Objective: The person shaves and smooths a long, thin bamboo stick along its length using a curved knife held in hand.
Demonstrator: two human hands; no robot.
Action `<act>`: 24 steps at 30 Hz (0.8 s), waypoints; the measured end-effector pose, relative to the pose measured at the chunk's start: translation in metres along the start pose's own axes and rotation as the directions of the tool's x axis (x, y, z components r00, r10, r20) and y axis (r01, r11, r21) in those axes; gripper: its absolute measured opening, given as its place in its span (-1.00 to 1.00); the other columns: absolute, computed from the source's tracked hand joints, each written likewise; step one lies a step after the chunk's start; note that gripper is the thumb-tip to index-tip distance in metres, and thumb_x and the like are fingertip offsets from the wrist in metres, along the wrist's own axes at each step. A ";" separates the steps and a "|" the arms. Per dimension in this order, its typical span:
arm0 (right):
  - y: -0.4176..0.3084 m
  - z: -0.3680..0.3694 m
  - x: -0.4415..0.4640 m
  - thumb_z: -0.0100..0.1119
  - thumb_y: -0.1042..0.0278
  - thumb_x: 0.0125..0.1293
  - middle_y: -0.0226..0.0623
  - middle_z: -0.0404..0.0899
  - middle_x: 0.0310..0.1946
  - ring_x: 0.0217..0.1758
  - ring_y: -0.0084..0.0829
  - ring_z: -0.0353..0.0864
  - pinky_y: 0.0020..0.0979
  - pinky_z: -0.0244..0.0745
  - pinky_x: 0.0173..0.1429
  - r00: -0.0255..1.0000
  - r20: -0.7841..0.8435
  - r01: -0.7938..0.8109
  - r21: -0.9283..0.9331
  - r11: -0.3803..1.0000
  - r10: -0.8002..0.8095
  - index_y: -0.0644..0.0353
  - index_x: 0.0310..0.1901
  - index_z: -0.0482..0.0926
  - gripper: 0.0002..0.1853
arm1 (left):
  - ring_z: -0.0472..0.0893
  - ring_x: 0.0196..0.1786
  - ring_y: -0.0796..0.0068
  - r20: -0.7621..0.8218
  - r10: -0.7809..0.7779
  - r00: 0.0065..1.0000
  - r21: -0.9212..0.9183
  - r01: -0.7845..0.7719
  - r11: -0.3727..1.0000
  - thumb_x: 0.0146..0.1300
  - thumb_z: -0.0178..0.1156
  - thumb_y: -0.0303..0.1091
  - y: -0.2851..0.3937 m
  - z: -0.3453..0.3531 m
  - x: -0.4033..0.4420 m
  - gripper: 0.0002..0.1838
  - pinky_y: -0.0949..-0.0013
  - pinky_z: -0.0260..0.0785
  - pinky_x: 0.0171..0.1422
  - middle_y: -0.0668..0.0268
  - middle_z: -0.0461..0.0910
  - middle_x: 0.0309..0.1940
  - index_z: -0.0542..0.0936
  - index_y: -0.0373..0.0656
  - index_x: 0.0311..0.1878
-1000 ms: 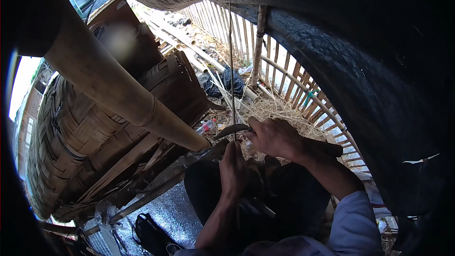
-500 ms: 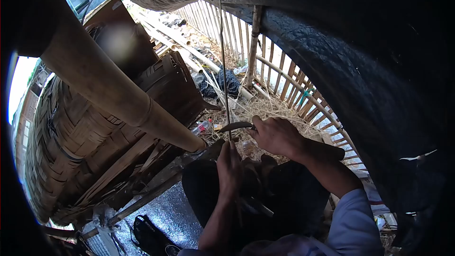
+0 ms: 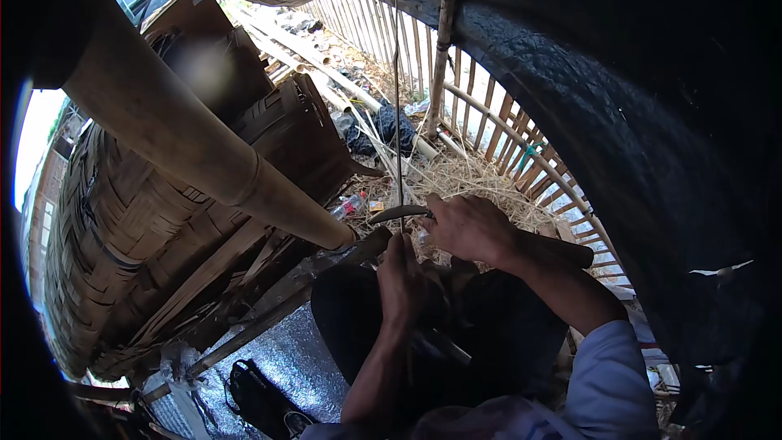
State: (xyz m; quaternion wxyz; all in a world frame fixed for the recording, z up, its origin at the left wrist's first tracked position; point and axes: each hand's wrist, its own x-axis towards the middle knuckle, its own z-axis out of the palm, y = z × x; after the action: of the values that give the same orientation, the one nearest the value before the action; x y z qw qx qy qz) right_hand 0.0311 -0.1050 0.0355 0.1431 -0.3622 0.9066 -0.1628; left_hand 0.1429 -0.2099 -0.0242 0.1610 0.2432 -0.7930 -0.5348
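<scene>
A long thin bamboo strip (image 3: 397, 98) stands almost upright in front of me, running from the top of the view down to my left hand (image 3: 401, 281). The fingers of that hand are pinched around its lower part. My right hand (image 3: 472, 230) is wrapped around a knife with a short curved blade (image 3: 399, 213). The blade lies across the strip just above my left fingers, touching it or very close. A dark, thick handle end (image 3: 564, 250) sticks out past my right forearm. The grip itself is hidden by my fingers.
A thick bamboo pole (image 3: 244, 175) slants in from the left beside a large woven bamboo basket (image 3: 122, 236). A slatted bamboo fence (image 3: 497, 130) and a dark tarp (image 3: 586, 114) stand to the right. Straw (image 3: 464, 183) and a plastic bottle (image 3: 349, 206) lie on the ground ahead.
Both hands, the knife and the strip appear slightly farther right, while the whole view has shifted a little. The blade remains across the strip, and both grips are kept.
</scene>
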 end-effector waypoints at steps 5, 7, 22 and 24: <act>-0.001 0.000 0.006 0.02 0.06 0.45 0.13 0.62 -0.50 -0.31 0.09 0.71 0.04 0.57 -0.14 0.999 0.022 -0.049 -0.018 0.999 0.049 0.32 -0.10 0.47 -0.61 | 0.57 -0.34 0.17 0.014 -0.027 1.000 0.056 0.026 0.998 0.54 -0.11 -0.26 0.005 -0.001 0.003 -0.69 0.18 0.37 -0.16 -0.03 0.56 -0.38 0.51 -0.32 -0.06; -0.006 -0.006 0.006 0.02 0.05 0.45 0.13 0.63 -0.50 -0.30 0.10 0.71 0.05 0.57 -0.14 0.996 0.047 -0.077 -0.005 0.997 0.077 0.31 -0.10 0.47 -0.61 | 0.58 -0.33 0.16 0.020 -0.043 0.999 0.068 0.042 0.997 0.54 -0.11 -0.25 0.007 -0.002 0.003 -0.68 0.17 0.37 -0.16 -0.03 0.57 -0.38 0.51 -0.32 -0.06; 0.050 -0.048 0.040 -0.07 0.05 0.52 0.11 0.68 -0.37 -0.23 0.03 0.73 -0.01 0.63 -0.13 0.937 -0.216 -0.281 -0.004 0.960 0.273 0.38 0.14 0.46 -0.52 | 0.47 -0.40 0.47 0.102 0.072 0.992 0.048 -0.078 0.996 0.56 -0.10 -0.25 -0.003 0.009 -0.019 -0.67 0.31 0.34 -0.25 0.20 0.50 -0.47 0.52 -0.33 0.06; 0.053 -0.044 0.029 -0.07 0.04 0.51 0.17 0.67 -0.28 -0.13 0.08 0.71 0.00 0.59 -0.02 0.928 -0.173 -0.330 0.025 0.944 0.330 0.33 0.16 0.45 -0.52 | 0.33 -0.48 0.71 0.061 -0.090 0.994 -0.185 0.100 0.978 0.58 -0.10 -0.23 -0.006 0.003 -0.001 -0.64 0.50 0.19 -0.38 0.41 0.38 -0.54 0.53 -0.33 0.09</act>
State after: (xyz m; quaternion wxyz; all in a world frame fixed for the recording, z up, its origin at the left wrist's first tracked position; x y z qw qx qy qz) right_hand -0.0378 -0.0809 0.0503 0.0876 -0.1893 0.9639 -0.1656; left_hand 0.1435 -0.2083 -0.0306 0.1370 0.2504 -0.7304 -0.6205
